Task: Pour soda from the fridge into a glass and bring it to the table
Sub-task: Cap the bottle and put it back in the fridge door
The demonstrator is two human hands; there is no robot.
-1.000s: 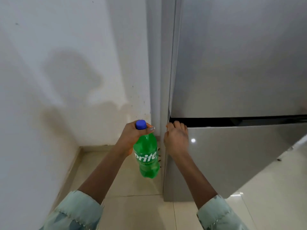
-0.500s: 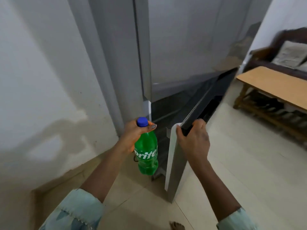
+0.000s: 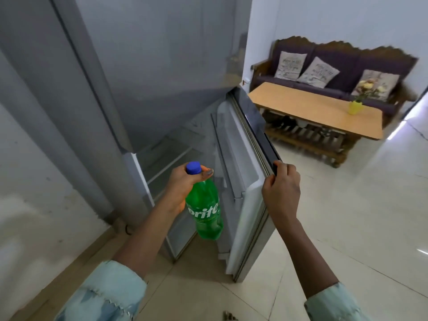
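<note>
A green Sprite bottle (image 3: 206, 212) with a blue cap hangs upright in front of the grey fridge (image 3: 143, 72). My left hand (image 3: 185, 185) grips it by the neck, just under the cap. The lower fridge door (image 3: 249, 181) stands wide open, and my right hand (image 3: 281, 187) clasps its top edge. Inside the lower compartment I see pale shelves (image 3: 166, 154) with nothing on them. A wooden table (image 3: 310, 110) stands across the room to the right. No glass is in view.
A dark sofa (image 3: 335, 63) with three cushions stands behind the table. A yellow vase (image 3: 356, 107) with flowers sits on the table's right end. A white wall (image 3: 34, 181) closes off the left. Pale floor tiles (image 3: 347, 216) stretch to the right.
The lower fridge door went from shut to wide open, pulled by my right hand. The view swung right, bringing the table and sofa in. The bottle stayed in my left hand.
</note>
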